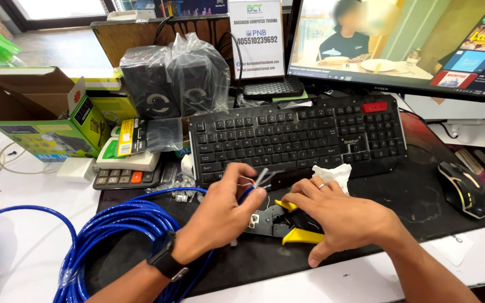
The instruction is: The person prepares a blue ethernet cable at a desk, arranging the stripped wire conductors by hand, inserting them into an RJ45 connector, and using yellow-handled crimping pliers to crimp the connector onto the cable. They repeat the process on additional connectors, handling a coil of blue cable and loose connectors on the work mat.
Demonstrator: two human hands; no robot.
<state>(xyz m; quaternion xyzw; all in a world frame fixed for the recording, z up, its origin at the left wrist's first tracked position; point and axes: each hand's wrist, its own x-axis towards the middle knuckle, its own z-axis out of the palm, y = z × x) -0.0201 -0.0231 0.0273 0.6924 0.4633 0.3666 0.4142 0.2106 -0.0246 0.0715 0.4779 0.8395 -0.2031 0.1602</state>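
Observation:
My left hand [223,210] pinches the stripped end of a blue network cable [116,224], with its thin loose wires [260,178] fanned out above my fingers. A dark watch sits on that wrist. My right hand [338,216], with a ring on one finger, rests on a crimping tool [287,224] with yellow handles lying on the black desk mat [411,191]. The cable's coil lies to the left of my left arm.
A black keyboard [298,134] lies just beyond my hands, with a crumpled white tissue [332,173] at its front edge. A mouse [466,189] sits right. A calculator [124,178], green boxes [51,123], bagged speakers [175,78] and a monitor [399,39] stand behind.

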